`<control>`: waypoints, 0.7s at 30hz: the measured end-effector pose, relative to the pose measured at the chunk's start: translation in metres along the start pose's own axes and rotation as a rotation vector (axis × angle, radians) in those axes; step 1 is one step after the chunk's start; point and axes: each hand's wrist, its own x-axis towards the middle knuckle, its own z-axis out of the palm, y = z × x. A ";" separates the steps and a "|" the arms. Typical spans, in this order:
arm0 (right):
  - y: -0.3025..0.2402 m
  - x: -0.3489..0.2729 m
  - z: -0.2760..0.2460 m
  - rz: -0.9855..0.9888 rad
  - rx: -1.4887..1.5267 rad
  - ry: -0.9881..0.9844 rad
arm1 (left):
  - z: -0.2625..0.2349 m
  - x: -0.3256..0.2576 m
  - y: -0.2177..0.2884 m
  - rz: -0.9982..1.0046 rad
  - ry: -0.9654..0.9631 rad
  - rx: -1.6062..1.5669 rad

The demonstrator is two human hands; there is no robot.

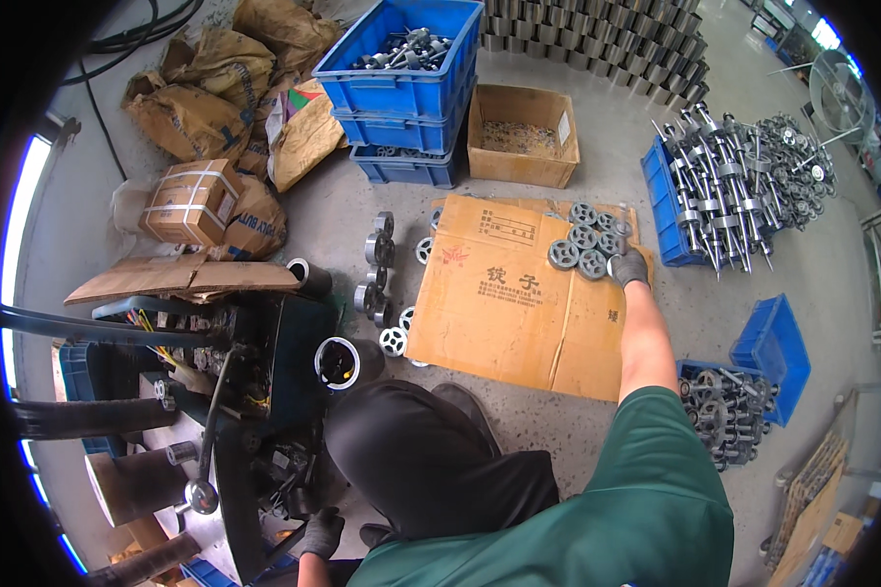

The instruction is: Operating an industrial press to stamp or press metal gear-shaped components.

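- Flattened cardboard sheet (519,293): lies on the concrete floor (362,210) ahead of the person; tan, with red and dark printing near its middle.
- Open cardboard box (522,134): stands beyond the sheet, beside the stacked blue crates (401,93); a white label sits on its right wall.
- Small strapped carton (192,201): brown, bound with white bands, resting at the left against crumpled brown paper sacks (215,88).
- Blue crate of shafts (700,191): right of the sheet, packed with long metal spindles standing at angles.
- Small blue crates (759,362): near the person's right side — one is filled with grey wheels.
- Grey wheel discs (582,245): a tight cluster of round, spoked metal parts lying flat at the far right corner of the sheet, touching one another.
- Right hand (629,267): gloved in dark grey, grip resting at the near edge of the cluster; whether it clasps a disc cannot be told.
- Left hand (321,533): gloved, low beside the dark machine (215,391); grip curled, contents unclear.
- More wheels (379,284): standing on edge in a row left of the sheet.
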 end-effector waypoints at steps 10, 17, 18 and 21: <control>-0.117 -0.087 -0.041 -0.167 -0.391 0.142 | -0.010 0.013 0.015 0.107 0.126 -0.217; -0.076 -0.184 0.016 -0.030 0.011 0.267 | -0.014 0.019 0.030 0.163 0.143 -0.191; -0.063 -0.203 0.029 0.037 -0.055 0.285 | -0.015 0.020 0.030 0.173 0.139 -0.163; -0.012 -0.271 0.056 0.074 -0.076 0.128 | -0.019 0.016 0.030 0.221 0.173 -0.213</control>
